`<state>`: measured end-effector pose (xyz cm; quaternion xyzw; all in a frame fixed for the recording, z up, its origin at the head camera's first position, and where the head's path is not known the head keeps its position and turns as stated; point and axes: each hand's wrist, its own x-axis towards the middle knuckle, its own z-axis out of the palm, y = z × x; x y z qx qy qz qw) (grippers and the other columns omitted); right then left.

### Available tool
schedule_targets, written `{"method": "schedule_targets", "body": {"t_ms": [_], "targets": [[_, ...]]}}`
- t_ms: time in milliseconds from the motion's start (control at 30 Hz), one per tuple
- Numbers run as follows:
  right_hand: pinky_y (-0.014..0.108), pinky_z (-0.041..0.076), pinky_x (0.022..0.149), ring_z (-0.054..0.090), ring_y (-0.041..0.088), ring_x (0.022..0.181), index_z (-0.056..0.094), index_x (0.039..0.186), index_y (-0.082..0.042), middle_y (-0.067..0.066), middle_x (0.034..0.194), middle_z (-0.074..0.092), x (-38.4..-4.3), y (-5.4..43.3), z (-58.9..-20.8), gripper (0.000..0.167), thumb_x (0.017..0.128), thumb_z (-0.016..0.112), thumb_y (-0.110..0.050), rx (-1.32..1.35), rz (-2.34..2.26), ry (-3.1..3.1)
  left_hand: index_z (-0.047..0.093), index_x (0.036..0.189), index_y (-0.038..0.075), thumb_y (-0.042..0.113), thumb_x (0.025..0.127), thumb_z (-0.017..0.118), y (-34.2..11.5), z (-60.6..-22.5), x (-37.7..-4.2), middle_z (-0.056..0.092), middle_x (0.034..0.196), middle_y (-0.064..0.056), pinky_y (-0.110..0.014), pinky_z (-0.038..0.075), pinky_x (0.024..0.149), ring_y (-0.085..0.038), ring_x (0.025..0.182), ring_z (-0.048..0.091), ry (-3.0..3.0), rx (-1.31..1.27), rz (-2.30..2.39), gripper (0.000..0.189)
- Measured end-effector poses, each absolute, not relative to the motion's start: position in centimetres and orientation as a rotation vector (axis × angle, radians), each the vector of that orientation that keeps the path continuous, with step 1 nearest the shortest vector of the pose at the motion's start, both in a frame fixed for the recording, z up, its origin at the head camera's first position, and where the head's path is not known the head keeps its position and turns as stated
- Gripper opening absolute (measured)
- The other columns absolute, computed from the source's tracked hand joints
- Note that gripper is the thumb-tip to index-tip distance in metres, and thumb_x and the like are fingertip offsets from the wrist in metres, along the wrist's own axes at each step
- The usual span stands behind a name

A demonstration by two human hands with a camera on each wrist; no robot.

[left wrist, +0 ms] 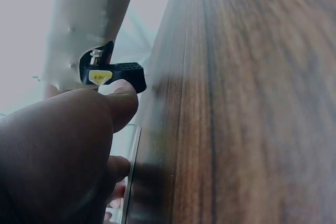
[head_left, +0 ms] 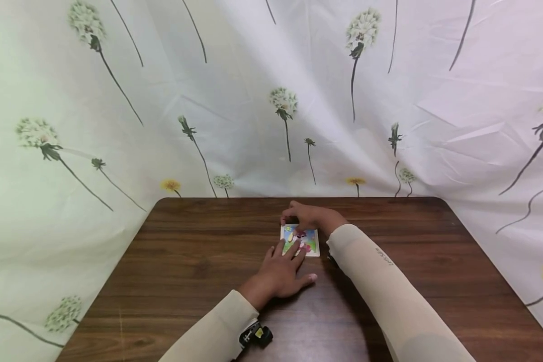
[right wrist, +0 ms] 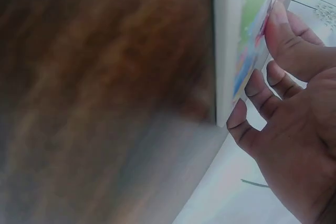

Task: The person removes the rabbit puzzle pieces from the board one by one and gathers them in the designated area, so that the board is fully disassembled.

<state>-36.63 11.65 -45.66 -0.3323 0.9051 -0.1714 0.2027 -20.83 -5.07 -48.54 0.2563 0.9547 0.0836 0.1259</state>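
- Filling the far side of the room, a dandelion-print cloth [head_left: 235, 100] hangs behind the work.
- Across the middle, a dark wood-grain table [head_left: 190, 286]; its smooth top would probably let a light thing slide.
- Two pale sleeves [head_left: 384, 286] reach in from the near side, one left, one right.
- Spread wide, the left hand [head_left: 280, 274] rests its fingers over the near left part of a bright picture board [head_left: 308, 240], thumb out to the right and off it.
- Bent inward, the right hand [head_left: 312, 216] sets its fingertips at the board's far edge, thumb over the picture; whether it pinches or merely touches, I cannot tell.
- Beneath both hands, the board lies flat near the table's far side, a little right of centre. I judge it light and stiff, not very fragile, though a corner could dent.
- Framing the picture, a white border [right wrist: 226, 51], visibly thick at the side, looks the best place to grip: opposite edges, clear of the colours.
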Motion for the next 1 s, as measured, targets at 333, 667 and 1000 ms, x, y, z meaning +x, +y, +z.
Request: {"method": "schedule_targets", "body": {"t_ms": [333, 667, 1000], "targets": [[0.033, 0.043, 0.087, 0.045, 0.020, 0.098, 0.082, 0.123, -0.020, 0.006, 0.120, 0.046, -36.4, 12.4, -46.2, 0.026, 0.098, 0.083, -0.012, -1.081, -0.546, 2.607, 0.032, 0.174, 0.027, 0.076, 0.107, 0.043, -5.2, -48.3, -20.7, 0.022, 0.185, 0.000, -0.065, 0.025, 0.133, -0.041, 0.171, 0.015, 2.781, 0.745, 0.257, 0.084], [0.033, 0.040, 0.086, 0.043, 0.019, 0.098, 0.087, 0.115, -0.018, 0.005, 0.119, 0.043, -36.6, 12.0, -45.8, 0.024, 0.092, 0.090, -0.018, -1.250, -0.492, 2.645, 0.031, 0.175, 0.027, 0.077, 0.107, 0.042, -5.2, -48.6, -20.8, 0.022, 0.185, 0.001, -0.065, 0.025, 0.133, -0.041, 0.172, 0.014, 2.779, 0.745, 0.233, 0.085], [0.047, 0.055, 0.109, 0.059, 0.027, 0.132, 0.087, 0.107, -0.021, 0.011, 0.153, 0.052, -36.9, 10.6, -44.8, 0.021, 0.088, 0.094, -0.017, -1.189, -0.325, 2.649, 0.030, 0.175, 0.027, 0.078, 0.107, 0.041, -5.2, -48.8, -21.0, 0.021, 0.185, 0.001, -0.065, 0.025, 0.133, -0.041, 0.172, 0.015, 2.782, 0.752, 0.219, 0.085]]}}
